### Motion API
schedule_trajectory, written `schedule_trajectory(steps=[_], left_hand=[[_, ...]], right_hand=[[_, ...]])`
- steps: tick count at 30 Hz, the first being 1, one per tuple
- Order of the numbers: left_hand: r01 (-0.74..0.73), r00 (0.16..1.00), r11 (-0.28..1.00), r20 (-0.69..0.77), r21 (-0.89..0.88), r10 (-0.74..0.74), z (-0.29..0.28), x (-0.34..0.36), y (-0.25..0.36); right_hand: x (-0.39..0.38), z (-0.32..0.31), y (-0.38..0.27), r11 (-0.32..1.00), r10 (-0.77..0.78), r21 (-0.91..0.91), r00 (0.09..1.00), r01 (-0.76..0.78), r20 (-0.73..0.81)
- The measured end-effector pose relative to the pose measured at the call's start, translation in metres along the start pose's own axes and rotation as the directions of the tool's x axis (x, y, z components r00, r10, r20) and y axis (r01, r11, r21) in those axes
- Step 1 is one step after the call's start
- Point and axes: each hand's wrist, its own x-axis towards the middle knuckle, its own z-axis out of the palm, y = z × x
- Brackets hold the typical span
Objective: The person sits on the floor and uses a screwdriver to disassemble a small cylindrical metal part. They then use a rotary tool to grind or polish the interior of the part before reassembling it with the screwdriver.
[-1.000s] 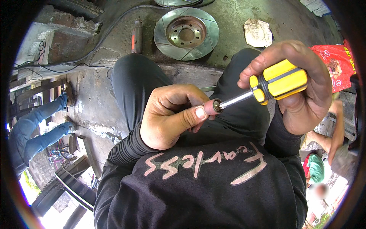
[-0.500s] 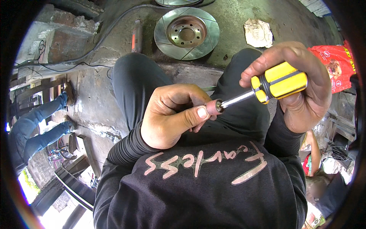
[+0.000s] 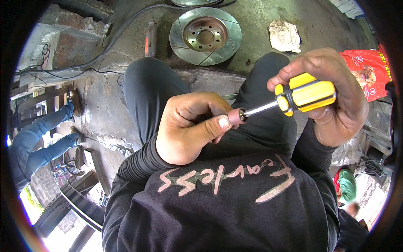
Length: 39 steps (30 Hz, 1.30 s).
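Note:
Between the thumb and fingers of my left hand (image 3: pixel 189 128) is a small reddish-brown cylinder (image 3: pixel 236 117), its dark, hollow-looking end turned to the right. A stubby screwdriver (image 3: pixel 312 93) with a yellow and black handle is gripped in my right hand (image 3: pixel 342 92). Its metal shaft points left, and the tip meets the cylinder's open end. What the tip sits in is too small to make out. Both hands are held above my lap, in front of my dark shirt.
Past my knees, a slotted brake disc (image 3: pixel 205 36) lies on the concrete. Beside it are a grey-and-red power tool (image 3: pixel 150 40) and crumpled paper (image 3: pixel 284 36). A red bag (image 3: pixel 369 73) stands at the right. One person's legs (image 3: pixel 46 134) show left; another person (image 3: pixel 350 222) is lower right.
The screwdriver's handle has turned slightly and shifted a little left and down with my right hand. My left hand has barely moved. At the lower right, the other person has changed position.

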Motion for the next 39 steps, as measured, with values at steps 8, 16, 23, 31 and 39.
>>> schedule_trajectory(steps=[8,16,23,31,39], left_hand=[[-0.140,0.985,0.960,-0.067,0.241,0.160,0.003,-0.005,0.001],[-0.254,0.943,0.842,-0.072,0.476,0.325,0.003,-0.005,0.007],[-0.370,0.881,0.683,0.005,0.630,0.473,0.002,-0.004,0.008],[-0.507,0.767,0.465,0.133,0.726,0.628,-0.002,-0.001,0.006],[-0.518,0.726,0.377,0.162,0.767,0.668,-0.002,-0.002,0.004]], right_hand=[[-0.004,0.006,0.001,0.998,0.047,-0.034,0.997,-0.049,-0.059],[-0.010,0.011,-0.020,0.938,0.345,0.018,0.930,-0.346,-0.126],[-0.008,0.011,-0.024,0.922,0.382,-0.004,0.915,-0.386,-0.126],[-0.007,0.013,-0.030,0.896,0.434,-0.027,0.887,-0.444,-0.158],[-0.009,0.016,-0.027,0.903,0.429,0.068,0.888,-0.423,-0.169]])
